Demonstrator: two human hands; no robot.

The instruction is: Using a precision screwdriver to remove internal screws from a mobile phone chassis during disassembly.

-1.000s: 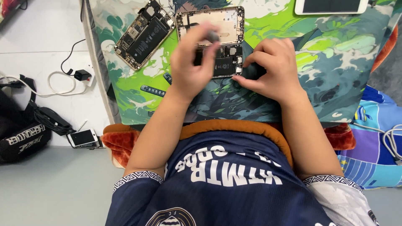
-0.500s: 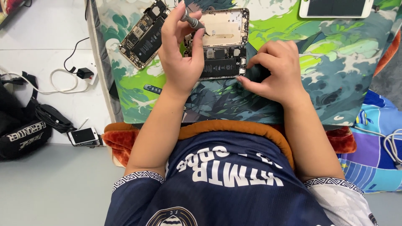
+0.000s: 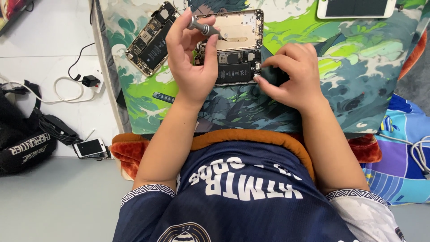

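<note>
Two hands (image 3: 192, 67) (image 3: 291, 76), one screwdriver (image 3: 202, 28), two opened phones (image 3: 236, 49) (image 3: 150, 39)

Green-and-teal wave-patterned mat (image 3: 358, 67), gold phone housing (image 3: 239, 31) (black battery below), silver screwdriver (image 3: 204, 29), navy shirt (image 3: 242, 197)

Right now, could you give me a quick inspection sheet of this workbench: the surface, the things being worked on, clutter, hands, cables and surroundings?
Surface: green and teal illustrated work mat, slightly rumpled.
Job's things: opened gold smartphone shell with its dark battery exposed; slim silver metal screwdriver.
Clutter: second opened phone with bare circuitry; white phone screen panel at the top edge; small dark strip on the mat.
Hands: left hand has its grip on the screwdriver; right hand presses beside the shell.
Cables: white cable with black plug on the left; white cord on the right.
Surroundings: black strapped bag, small white phone, white floor.
</note>
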